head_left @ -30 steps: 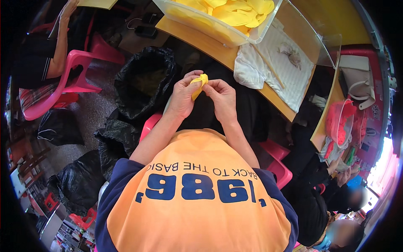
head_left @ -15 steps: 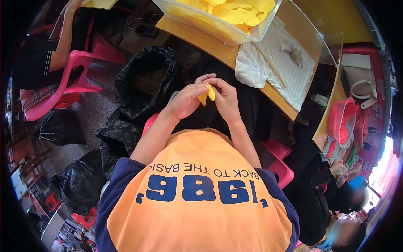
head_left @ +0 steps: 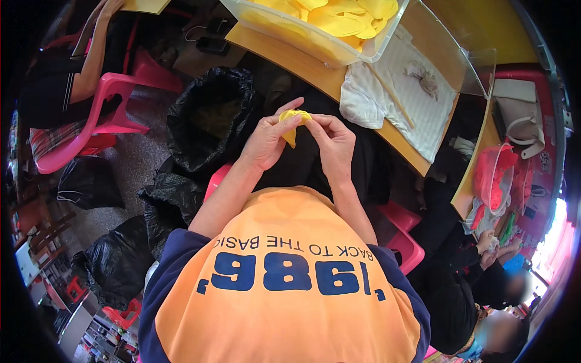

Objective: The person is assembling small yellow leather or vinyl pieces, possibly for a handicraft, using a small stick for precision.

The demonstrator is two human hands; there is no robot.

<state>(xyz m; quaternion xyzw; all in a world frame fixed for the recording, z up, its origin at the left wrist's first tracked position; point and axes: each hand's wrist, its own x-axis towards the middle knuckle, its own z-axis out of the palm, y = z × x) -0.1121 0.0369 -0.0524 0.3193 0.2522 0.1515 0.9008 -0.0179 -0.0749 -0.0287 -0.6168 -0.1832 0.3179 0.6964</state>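
Observation:
Between my two hands, above my lap, is a small soft yellow piece (head_left: 292, 124), folded or bunched, that looks like cloth. My left hand (head_left: 264, 141) pinches its left part between thumb and fingers, with one finger stretched out beyond it. My right hand (head_left: 333, 138) grips the upper right end between thumb and fingertips. One corner of the piece hangs below my left thumb. Past my hands, a clear plastic bin (head_left: 315, 43) full of similar yellow pieces (head_left: 348, 18) stands on the wooden table (head_left: 275, 49).
An open black plastic bag (head_left: 209, 118) stands at my left, with more black bags (head_left: 118, 257) behind it. A white cloth (head_left: 362, 97) and a thin stick (head_left: 390, 94) lie on the table. Pink chairs (head_left: 100, 115) and other people are nearby; a red-filled basket (head_left: 496, 181) is at right.
My right hand has moved slightly right, drawing one end of the yellow piece with it. The piece is now spread wider between my hands.

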